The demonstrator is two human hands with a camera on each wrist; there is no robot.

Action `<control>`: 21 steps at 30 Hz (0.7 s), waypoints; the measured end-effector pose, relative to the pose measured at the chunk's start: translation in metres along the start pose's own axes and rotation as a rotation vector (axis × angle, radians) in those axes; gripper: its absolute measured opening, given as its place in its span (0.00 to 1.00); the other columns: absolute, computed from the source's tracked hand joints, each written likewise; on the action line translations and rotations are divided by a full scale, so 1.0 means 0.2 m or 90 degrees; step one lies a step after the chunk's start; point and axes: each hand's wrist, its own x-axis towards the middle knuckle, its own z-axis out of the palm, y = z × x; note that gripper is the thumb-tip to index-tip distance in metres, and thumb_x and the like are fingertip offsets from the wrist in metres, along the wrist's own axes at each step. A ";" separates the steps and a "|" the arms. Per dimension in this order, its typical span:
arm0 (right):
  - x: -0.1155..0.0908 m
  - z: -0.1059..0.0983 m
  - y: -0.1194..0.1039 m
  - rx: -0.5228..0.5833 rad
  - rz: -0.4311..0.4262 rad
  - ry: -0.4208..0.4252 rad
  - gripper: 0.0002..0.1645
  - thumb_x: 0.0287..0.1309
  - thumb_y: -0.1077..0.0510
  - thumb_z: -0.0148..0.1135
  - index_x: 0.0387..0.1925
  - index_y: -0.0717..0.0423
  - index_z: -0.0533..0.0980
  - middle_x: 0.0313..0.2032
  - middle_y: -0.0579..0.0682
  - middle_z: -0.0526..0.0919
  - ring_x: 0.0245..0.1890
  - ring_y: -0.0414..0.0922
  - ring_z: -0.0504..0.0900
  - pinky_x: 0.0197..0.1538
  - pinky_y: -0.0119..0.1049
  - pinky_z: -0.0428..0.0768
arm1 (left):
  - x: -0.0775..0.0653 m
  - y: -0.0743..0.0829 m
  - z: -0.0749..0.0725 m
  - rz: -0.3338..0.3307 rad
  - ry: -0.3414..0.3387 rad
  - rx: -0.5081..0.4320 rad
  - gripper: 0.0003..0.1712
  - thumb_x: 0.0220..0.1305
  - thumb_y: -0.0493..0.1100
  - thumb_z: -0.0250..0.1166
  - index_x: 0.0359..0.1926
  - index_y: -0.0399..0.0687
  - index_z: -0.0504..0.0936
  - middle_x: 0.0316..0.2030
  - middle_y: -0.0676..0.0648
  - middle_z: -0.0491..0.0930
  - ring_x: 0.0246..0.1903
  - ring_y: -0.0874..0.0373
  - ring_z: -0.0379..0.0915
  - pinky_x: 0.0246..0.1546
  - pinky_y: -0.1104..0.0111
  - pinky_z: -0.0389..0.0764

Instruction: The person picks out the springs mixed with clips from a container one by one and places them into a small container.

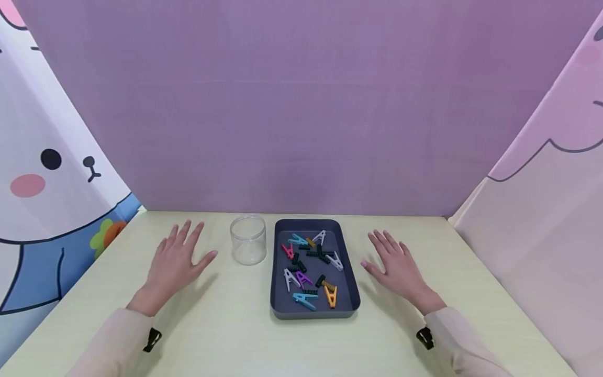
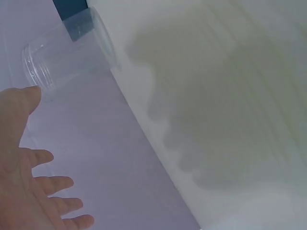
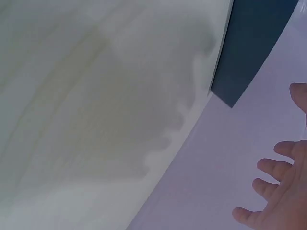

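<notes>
My left hand (image 1: pixel 172 264) hovers over the table with its fingers spread, left of a clear round jar (image 1: pixel 248 246). In the left wrist view the jar (image 2: pixel 67 52) appears beyond the thumb. To the right of a dark grey tray (image 1: pixel 278 298), my right hand (image 1: pixel 397 268) is held with fingers extended, casting a shadow. Neither hand holds anything. Inside the tray lie small A-shaped plastic clips, among them a red clip (image 1: pixel 288 251), a purple clip (image 1: pixel 303 278), an orange clip (image 1: pixel 331 297) and a blue clip (image 1: pixel 305 300). Several dark ribbed, coil-like pieces (image 1: pixel 310 292) are scattered among them.
The pale wood-patterned table (image 1: pixel 226 335) meets a purple backdrop (image 1: pixel 301 131) just behind the jar and tray. Printed cartoon panels flank both sides, the left panel (image 1: pixel 56 209) and the right panel (image 1: pixel 542 220). The tray's side wall (image 3: pixel 254 43) shows in the right wrist view.
</notes>
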 end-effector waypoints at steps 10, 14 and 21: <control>0.02 0.03 -0.07 0.005 -0.046 0.018 0.38 0.55 0.43 0.57 0.64 0.56 0.62 0.63 0.57 0.65 0.65 0.56 0.60 0.60 0.60 0.59 | 0.04 0.07 -0.01 0.049 0.054 0.004 0.42 0.51 0.59 0.64 0.63 0.43 0.64 0.60 0.32 0.64 0.59 0.32 0.57 0.50 0.39 0.63; 0.01 0.04 -0.10 0.004 -0.061 0.012 0.37 0.56 0.42 0.56 0.63 0.56 0.63 0.62 0.57 0.67 0.64 0.56 0.62 0.60 0.58 0.61 | 0.05 0.11 -0.01 0.069 0.058 0.007 0.41 0.51 0.59 0.64 0.62 0.43 0.64 0.59 0.33 0.66 0.59 0.33 0.58 0.48 0.40 0.65; 0.01 0.05 -0.15 0.006 -0.079 -0.006 0.35 0.56 0.43 0.56 0.61 0.57 0.65 0.60 0.58 0.70 0.62 0.55 0.65 0.58 0.56 0.64 | 0.06 0.18 -0.01 0.109 0.069 0.009 0.40 0.51 0.58 0.64 0.61 0.42 0.67 0.57 0.35 0.69 0.58 0.36 0.61 0.47 0.43 0.67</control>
